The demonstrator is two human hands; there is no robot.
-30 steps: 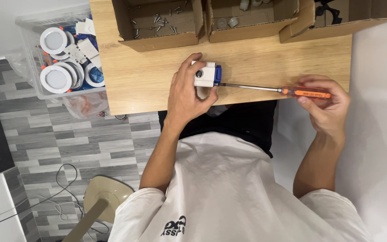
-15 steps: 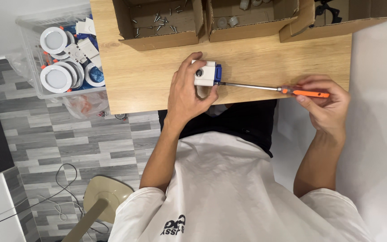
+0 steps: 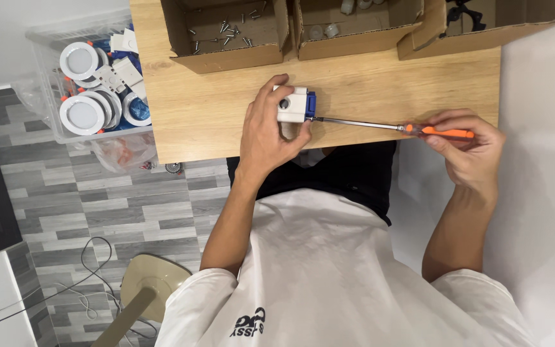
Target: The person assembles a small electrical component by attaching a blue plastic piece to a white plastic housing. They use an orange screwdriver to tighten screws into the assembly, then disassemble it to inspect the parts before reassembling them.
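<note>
White plastic block (image 3: pixel 292 105) is lying on the wooden table (image 3: pixel 200 109), left hand (image 3: pixel 266 132) clamping it steady while right hand (image 3: pixel 467 146) is pinching the orange-handled screwdriver (image 3: pixel 390 126), tip pressing its blue end

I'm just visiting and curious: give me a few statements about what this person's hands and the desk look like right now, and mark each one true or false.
1. The left hand holds a small white and blue block on the wooden table. True.
2. The right hand holds a hammer. False: it holds a screwdriver by its orange handle.
3. The screwdriver's tip meets the blue end of the block. True.
4. The cardboard box at the back left of the table is full of round lamps. False: it holds loose screws; the round white lamps lie in a clear plastic bin beside the table.
5. Both hands rest in the person's lap. False: both are up at the table's edge.
</note>
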